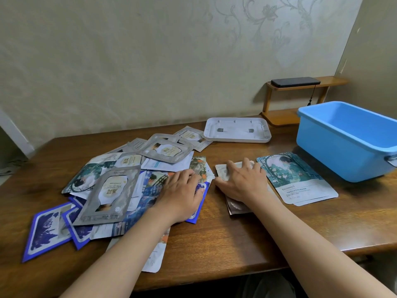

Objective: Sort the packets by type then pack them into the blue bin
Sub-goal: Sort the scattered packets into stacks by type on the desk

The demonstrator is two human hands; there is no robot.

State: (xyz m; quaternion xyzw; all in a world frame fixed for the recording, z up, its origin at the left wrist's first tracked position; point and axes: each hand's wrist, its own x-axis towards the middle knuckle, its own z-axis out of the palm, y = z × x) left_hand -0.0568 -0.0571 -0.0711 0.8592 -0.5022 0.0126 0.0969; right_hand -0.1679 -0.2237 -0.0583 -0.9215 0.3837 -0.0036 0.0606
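A loose pile of packets [120, 181] covers the left half of the wooden table: grey ones, blue ones and teal picture ones, overlapping. My left hand [180, 194] lies flat on the pile's right edge, fingers straight, over a blue packet. My right hand [242, 181] presses with spread fingers on a small stack of beige and brown packets [222, 171] at the table's middle. Right of that stack lies a teal picture packet pile [300, 181]. The blue bin [343, 147] stands at the far right, and no packets show inside.
A white plastic lid [237, 131] lies upside down behind the packets. A small wooden shelf [300, 97] with a black phone [295, 82] on it stands in the back right corner. Bare wood shows along the table's front edge [214, 272]. The wall runs close behind.
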